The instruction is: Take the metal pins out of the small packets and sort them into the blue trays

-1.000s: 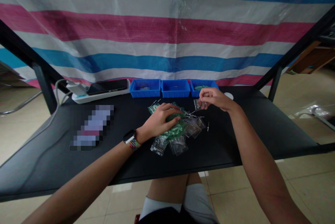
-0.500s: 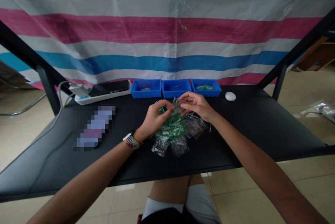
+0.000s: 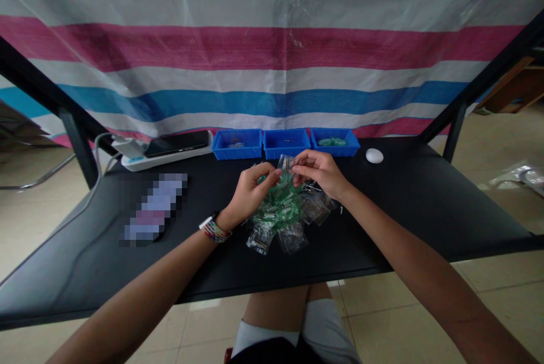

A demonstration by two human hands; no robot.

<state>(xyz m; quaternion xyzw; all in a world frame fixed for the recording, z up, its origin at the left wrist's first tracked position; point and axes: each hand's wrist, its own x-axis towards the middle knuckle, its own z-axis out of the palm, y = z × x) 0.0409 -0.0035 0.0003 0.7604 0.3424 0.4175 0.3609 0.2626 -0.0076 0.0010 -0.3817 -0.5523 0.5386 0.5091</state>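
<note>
Small clear bag (image 3: 285, 163), pinched between both hands above the middle of the black table (image 3: 425, 199), just in front of the blue trays. Held upright over a heap of like bags (image 3: 284, 214), clear ones and green-filled ones, spread on the table beneath the hands. Contents of the held bag too small to tell.

Right hand (image 3: 319, 172) reaching in from the right, forearm stretched long across the table edge, wrist low, fingers curled close with thumb and forefinger nipped on the bag's right top corner. Left hand (image 3: 251, 191) coming from the lower left, wrist raised a little off the table, a watch and a coloured bracelet (image 3: 216, 230) on it; fingers bent narrow, tips closed against the bag's left side, knuckles hovering over the green part of the heap.

Behind the hands, three blue trays (image 3: 284, 143) in a row at the table's far edge, the right one with something green in it. Left of the trays, a white power strip (image 3: 170, 154) with a dark phone (image 3: 177, 142) lying on it. Right of the trays, a small white round object (image 3: 374, 155). Striped tarpaulin (image 3: 272, 52) hanging behind all.
</note>
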